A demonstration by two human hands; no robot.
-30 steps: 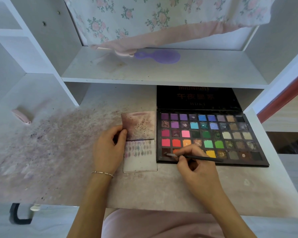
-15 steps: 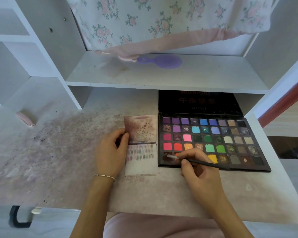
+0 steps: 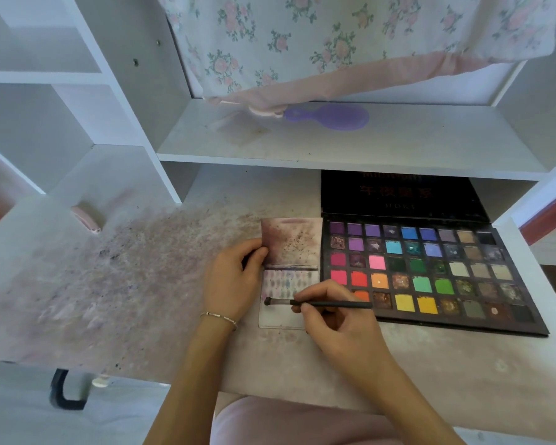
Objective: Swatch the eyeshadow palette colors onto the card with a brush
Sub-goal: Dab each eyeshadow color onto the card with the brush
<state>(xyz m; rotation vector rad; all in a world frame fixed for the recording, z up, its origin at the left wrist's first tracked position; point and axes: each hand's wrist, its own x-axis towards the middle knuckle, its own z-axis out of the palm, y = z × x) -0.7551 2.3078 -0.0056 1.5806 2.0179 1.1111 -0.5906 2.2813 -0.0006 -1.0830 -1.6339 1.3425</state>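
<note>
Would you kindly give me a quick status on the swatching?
Left hand holds card steady. Right hand pinches brush, tip on card below existing swatches. Palette open alongside. Nothing in the way.

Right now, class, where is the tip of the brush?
In the head view, the brush tip sits at the card's lower left, beside the left hand and left of the eyeshadow palette.
</note>
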